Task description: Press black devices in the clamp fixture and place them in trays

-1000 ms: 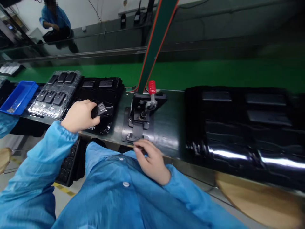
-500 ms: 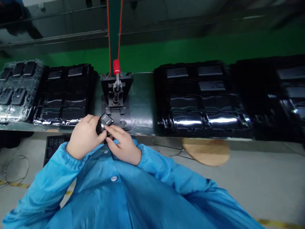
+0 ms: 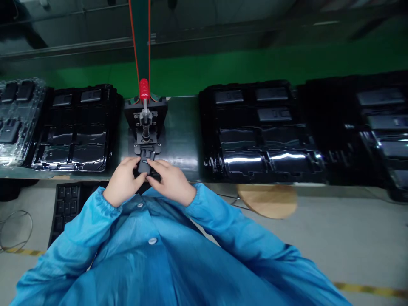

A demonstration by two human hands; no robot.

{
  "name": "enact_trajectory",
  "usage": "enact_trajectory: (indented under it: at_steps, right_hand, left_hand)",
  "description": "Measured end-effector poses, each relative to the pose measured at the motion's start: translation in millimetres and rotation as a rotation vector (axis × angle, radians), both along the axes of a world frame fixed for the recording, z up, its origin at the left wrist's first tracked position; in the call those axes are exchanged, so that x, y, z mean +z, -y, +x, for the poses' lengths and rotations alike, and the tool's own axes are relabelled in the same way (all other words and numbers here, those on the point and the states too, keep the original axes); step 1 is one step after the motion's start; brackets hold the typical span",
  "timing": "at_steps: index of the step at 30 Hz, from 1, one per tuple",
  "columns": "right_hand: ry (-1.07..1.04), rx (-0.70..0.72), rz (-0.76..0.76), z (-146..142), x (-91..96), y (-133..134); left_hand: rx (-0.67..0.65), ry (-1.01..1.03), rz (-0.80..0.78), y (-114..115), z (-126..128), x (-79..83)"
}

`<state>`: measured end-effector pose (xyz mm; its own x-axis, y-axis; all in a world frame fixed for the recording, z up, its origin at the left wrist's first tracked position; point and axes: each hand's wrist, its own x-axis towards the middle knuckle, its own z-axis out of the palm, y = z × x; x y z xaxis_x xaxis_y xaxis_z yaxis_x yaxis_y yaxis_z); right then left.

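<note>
Both my hands hold a small black plastic case (image 3: 145, 165) with pale lettering on its upper face. My left hand (image 3: 125, 180) grips its left side, thumb at the near corner. From the other side, my right hand (image 3: 170, 179) pinches it, with fingertips on its top and right edge. The case is over the near end of a black toggle-clamp fixture (image 3: 146, 131); whether it rests on the fixture I cannot tell. The clamp's red handle (image 3: 144, 89) points up, just beyond the case.
Black trays with flat black parts stand left (image 3: 72, 127) and right (image 3: 255, 140) of the fixture. A clear tray (image 3: 24, 127) of black cases is at far left. A dark tray (image 3: 65, 204) sits low beside my left sleeve, and a round wooden stool (image 3: 267, 200) is below the bench edge.
The case has been turned from tilted to nearly straight, lettered face up, and moved forward toward the clamp. Both hands moved with it. The view has shifted slightly.
</note>
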<state>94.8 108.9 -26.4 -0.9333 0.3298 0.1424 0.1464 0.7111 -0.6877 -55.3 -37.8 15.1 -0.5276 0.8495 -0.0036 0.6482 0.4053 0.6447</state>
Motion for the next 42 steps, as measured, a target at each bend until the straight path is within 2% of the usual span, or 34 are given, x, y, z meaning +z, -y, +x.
enact_trajectory:
  at_steps: [11, 15, 23, 28, 31, 36, 42]
  right_hand:
    - [-0.035, 0.094, 0.140, 9, -8.4, -6]
    - [-0.053, 0.100, 0.123, 9, -9.1, -6]
    - [-0.182, 0.076, 0.045, 5, -17.1, -13]
    - [-0.292, 0.022, 0.036, 2, -18.0, -12]
    - [-0.345, -0.019, 0.071, 1, -17.7, -10]
    - [-0.398, -0.056, 0.191, 2, -25.4, -12]
    - [-0.362, -0.070, 0.201, 1, -34.6, -18]
  left_hand:
    - [0.060, 0.083, 0.132, 18, 12, -12.7]
    - [0.055, 0.083, 0.145, 20, 13, -12.4]
    - [0.067, 0.159, 0.188, 13, 10, -1.5]
    - [0.054, 0.220, 0.195, 13, 6, -0.4]
    - [0.025, 0.273, 0.153, 15, 5, 6.6]
    - [-0.139, 0.303, 0.090, 20, -6, 29.2]
    - [-0.214, 0.268, 0.094, 26, -28, 49.4]
